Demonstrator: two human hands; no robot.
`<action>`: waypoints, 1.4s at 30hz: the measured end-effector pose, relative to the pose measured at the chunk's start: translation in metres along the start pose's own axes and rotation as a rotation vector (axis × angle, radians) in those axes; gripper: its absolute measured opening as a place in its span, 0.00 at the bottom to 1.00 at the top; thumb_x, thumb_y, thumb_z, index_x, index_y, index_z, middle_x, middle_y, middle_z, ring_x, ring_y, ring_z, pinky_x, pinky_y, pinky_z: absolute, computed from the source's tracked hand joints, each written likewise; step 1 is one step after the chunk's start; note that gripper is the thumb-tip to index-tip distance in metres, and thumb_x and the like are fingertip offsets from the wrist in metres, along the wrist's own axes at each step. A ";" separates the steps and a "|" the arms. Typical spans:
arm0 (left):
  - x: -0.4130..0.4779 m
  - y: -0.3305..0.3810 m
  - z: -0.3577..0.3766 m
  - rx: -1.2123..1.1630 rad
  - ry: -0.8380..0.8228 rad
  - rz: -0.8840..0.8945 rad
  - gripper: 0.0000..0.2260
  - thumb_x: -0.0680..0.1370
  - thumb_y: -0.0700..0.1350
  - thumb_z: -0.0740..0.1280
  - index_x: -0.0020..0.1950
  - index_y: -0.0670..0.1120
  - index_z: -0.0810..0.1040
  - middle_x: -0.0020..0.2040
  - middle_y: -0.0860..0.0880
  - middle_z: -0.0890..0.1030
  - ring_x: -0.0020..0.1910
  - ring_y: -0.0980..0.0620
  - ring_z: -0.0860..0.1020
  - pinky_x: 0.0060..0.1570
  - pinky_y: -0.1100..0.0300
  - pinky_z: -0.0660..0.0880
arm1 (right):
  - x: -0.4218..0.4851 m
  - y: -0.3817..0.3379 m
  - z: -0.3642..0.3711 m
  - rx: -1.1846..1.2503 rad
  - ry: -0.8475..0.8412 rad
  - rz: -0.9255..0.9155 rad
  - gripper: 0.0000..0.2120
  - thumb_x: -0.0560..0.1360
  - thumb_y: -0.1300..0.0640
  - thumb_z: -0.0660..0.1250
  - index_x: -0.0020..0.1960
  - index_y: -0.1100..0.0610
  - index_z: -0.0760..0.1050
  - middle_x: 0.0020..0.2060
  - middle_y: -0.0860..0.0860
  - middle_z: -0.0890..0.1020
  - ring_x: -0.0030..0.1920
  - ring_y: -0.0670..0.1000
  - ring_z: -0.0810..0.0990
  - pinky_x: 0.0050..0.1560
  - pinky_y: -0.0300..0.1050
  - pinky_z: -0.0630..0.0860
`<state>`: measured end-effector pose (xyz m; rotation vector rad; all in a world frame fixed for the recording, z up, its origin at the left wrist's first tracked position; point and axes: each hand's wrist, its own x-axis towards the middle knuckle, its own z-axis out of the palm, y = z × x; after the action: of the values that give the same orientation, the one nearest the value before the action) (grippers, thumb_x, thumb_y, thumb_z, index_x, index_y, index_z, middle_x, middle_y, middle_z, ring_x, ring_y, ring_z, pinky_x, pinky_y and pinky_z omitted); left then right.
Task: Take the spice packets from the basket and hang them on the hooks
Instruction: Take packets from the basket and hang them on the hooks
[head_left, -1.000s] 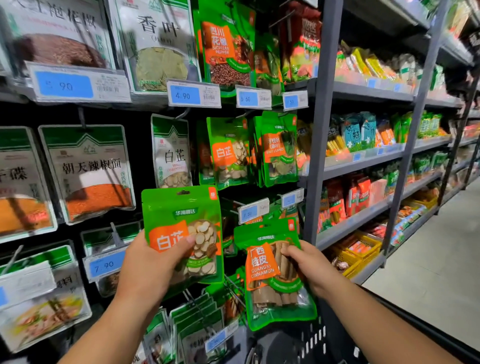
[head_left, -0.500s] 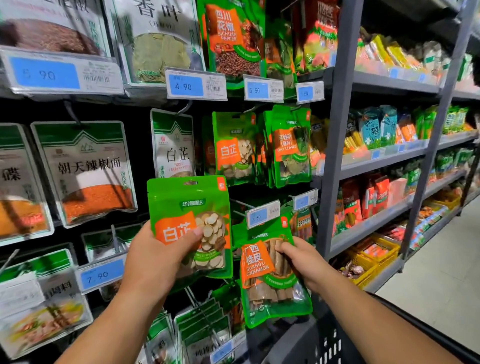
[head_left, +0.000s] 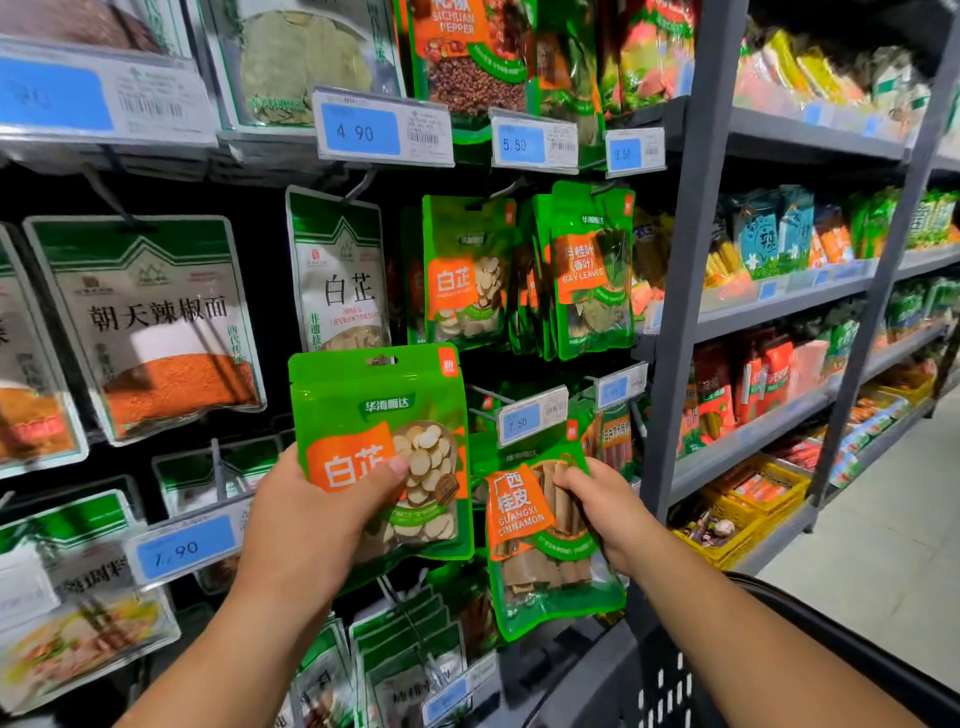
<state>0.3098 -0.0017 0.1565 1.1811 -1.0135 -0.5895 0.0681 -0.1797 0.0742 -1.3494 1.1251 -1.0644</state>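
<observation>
Before hooks (head_left: 480, 396), hands (head_left: 311, 525) (head_left: 609, 512) holding packets (head_left: 363, 410) (head_left: 550, 566) upright

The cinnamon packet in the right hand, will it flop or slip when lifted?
Probably sags: the cinnamon packet hangs tilted from a pinch near its top by the right hand. Glossy film looks slippery. Bark sticks inside likely stiffen it somewhat.

Left hand (head_left: 311, 525) and right hand (head_left: 605, 512) reach forward, both gripping.
</observation>
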 end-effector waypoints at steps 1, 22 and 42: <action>-0.001 0.000 0.000 0.002 -0.003 -0.003 0.14 0.68 0.47 0.80 0.51 0.51 0.82 0.45 0.48 0.87 0.44 0.44 0.86 0.40 0.37 0.84 | 0.000 0.001 -0.001 0.008 0.014 0.003 0.09 0.81 0.55 0.64 0.56 0.54 0.81 0.50 0.56 0.86 0.55 0.59 0.84 0.61 0.60 0.77; -0.006 -0.003 -0.001 0.002 -0.030 -0.040 0.18 0.66 0.50 0.79 0.54 0.50 0.81 0.44 0.49 0.87 0.40 0.50 0.86 0.34 0.51 0.81 | -0.017 -0.008 0.007 0.065 0.018 0.013 0.08 0.81 0.63 0.61 0.49 0.58 0.78 0.40 0.53 0.84 0.41 0.53 0.82 0.44 0.47 0.74; -0.008 0.002 -0.011 -0.010 -0.020 -0.047 0.13 0.71 0.45 0.79 0.53 0.50 0.82 0.46 0.49 0.88 0.42 0.48 0.87 0.37 0.48 0.84 | -0.010 -0.024 0.009 0.055 0.077 0.023 0.04 0.81 0.61 0.61 0.49 0.60 0.73 0.40 0.56 0.79 0.40 0.54 0.77 0.41 0.47 0.71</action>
<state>0.3153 0.0108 0.1555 1.1951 -1.0002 -0.6441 0.0771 -0.1679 0.0976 -1.2583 1.1569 -1.1309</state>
